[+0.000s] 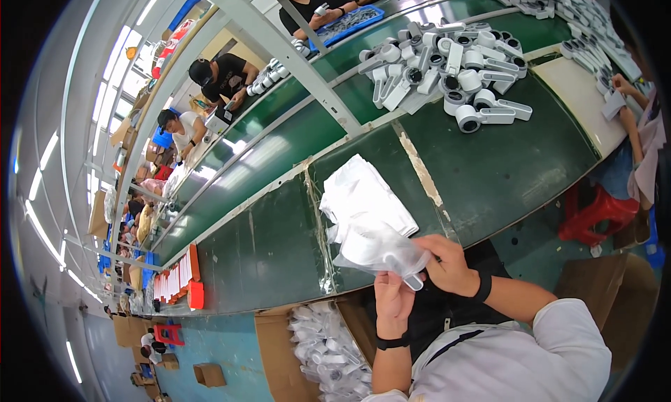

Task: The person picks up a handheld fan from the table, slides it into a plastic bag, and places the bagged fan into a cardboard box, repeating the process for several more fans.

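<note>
Near the table's front edge, both my hands grip a clear plastic bag (pixel 370 245). Inside it is a white handheld device (pixel 413 282) with a rounded handle end showing; the film blurs the rest. My left hand (pixel 394 301) pinches the bag from below, close to the handle end. At the bag's right side, my right hand (pixel 449 264) has its thumb and fingers closed on the film. A stack of flat, whitish plastic bags (pixel 367 192) lies on the green table (pixel 272 252) just beyond, partly behind the held bag.
A pile of grey-white handheld devices (pixel 465 70) covers the table's far right. Below the front edge, left of me, an open carton (pixel 276 349) holds bagged devices. Orange-red trays (pixel 195 295) stand at left. A metal post (pixel 300 63) rises beside the conveyor. Co-workers sit across and at right.
</note>
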Available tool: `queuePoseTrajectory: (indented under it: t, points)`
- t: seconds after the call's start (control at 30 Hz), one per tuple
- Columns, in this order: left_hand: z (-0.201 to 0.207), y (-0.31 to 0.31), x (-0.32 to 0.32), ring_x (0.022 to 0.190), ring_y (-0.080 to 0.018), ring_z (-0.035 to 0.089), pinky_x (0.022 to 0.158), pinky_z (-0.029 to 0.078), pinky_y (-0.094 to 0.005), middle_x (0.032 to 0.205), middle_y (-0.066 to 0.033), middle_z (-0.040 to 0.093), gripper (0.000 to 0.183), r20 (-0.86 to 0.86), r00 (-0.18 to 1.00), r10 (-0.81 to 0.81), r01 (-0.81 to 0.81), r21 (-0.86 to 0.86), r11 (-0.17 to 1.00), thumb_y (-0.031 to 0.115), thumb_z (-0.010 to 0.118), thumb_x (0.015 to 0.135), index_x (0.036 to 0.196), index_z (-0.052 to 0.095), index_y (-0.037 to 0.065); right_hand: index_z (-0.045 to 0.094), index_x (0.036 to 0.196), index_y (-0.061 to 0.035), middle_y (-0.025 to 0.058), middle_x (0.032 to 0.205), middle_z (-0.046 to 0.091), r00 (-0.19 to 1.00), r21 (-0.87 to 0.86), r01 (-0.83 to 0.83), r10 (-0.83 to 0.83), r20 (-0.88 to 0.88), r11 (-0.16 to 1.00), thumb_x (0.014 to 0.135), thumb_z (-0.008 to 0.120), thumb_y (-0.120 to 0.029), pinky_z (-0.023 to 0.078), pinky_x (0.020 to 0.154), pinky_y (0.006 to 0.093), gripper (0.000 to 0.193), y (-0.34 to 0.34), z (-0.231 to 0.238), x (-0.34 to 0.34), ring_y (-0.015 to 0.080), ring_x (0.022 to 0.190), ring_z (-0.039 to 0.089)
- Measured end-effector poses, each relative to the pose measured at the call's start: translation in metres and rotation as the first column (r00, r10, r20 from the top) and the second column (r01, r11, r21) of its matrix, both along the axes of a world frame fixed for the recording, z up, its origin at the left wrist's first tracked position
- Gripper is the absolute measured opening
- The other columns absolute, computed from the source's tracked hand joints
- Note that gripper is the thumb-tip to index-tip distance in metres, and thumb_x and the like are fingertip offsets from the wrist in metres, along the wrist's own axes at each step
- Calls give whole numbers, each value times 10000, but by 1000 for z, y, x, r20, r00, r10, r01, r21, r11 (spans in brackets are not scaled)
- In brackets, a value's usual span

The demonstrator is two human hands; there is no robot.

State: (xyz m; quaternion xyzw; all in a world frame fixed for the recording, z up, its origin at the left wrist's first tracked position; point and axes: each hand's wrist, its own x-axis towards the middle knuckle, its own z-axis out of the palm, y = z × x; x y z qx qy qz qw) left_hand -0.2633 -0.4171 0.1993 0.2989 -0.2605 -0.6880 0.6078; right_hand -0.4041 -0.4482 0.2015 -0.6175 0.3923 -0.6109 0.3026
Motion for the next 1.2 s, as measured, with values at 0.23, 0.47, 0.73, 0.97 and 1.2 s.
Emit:
queuePoseTrajectory:
  t: [0.23,0.47,0.73,0.97,1.2]
  points:
    - [2,5,26,932,-220,640,770,540,-334,1136,-105,611,471,106,943,317,-315,-31,948,148,705,859,1251,493,-6,661,1003,-9,150,897,662,959,-53,-248,238,-154,967,803,606,21,526,688,347,209,15,2,15,312,789,655]
    - [5,-25,94,784,-193,605,678,505,-313,959,-93,617,280,455,450,769,-823,-123,554,157,660,858,1058,547,-3,677,975,-39,103,848,665,897,59,-335,338,-286,940,878,622,-157,520,646,344,162,2,-14,-6,280,742,647]
    - [-30,-75,176,809,-240,588,743,481,-356,943,-153,621,353,837,-12,547,-842,-303,446,223,686,817,1005,564,-50,683,942,-3,90,752,646,982,248,-88,126,-142,965,889,624,-136,468,565,284,154,-26,-37,-38,164,608,590]
    - [-21,-73,176,912,-399,598,833,467,-447,983,-233,639,482,928,-325,185,-697,-367,616,381,689,799,1056,600,-16,684,973,-13,67,811,669,985,302,-133,161,-69,944,885,643,-132,466,595,246,153,-24,-40,-51,99,657,577]
    - [0,-38,118,939,-350,565,850,458,-446,1001,-176,607,340,714,-295,635,-328,-700,635,168,742,763,1022,615,-12,652,998,-25,93,898,633,880,51,393,-360,-310,918,827,666,-121,495,626,290,197,-80,14,-134,178,691,601]
